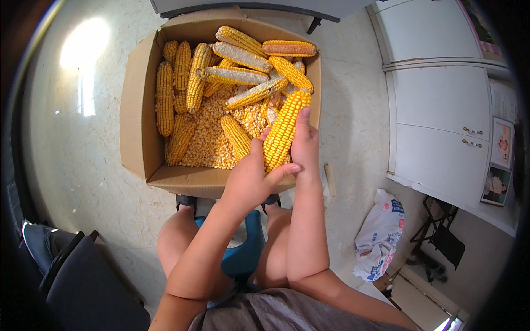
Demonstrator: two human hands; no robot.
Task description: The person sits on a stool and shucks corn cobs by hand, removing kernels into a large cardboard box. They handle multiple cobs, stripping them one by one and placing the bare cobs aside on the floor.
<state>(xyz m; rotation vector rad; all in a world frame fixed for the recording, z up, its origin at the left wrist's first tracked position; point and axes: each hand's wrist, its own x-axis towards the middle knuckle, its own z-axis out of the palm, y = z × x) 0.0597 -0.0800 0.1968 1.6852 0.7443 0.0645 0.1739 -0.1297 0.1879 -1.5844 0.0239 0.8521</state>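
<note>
A full ear of yellow corn (286,128) is held tilted above the near right corner of a cardboard box (186,176). My right hand (305,142) wraps its right side, thumb laid along the kernels. Around the lower end is my left hand (250,178), its thumb reaching across toward my right wrist. Below them in the box, another corn ear (236,134) lies on loose kernels (207,138). Several partly stripped cobs (236,75) with bare pale strips are piled at the far side. More corn ears (165,99) line the left wall.
A bare cob (329,178) lies on the floor right of the box. Farther right are a printed white sack (379,240), a black folding stool (447,244) and white cabinets (443,95). A dark chair (95,285) stands at lower left. Between my legs is a blue stool (244,256).
</note>
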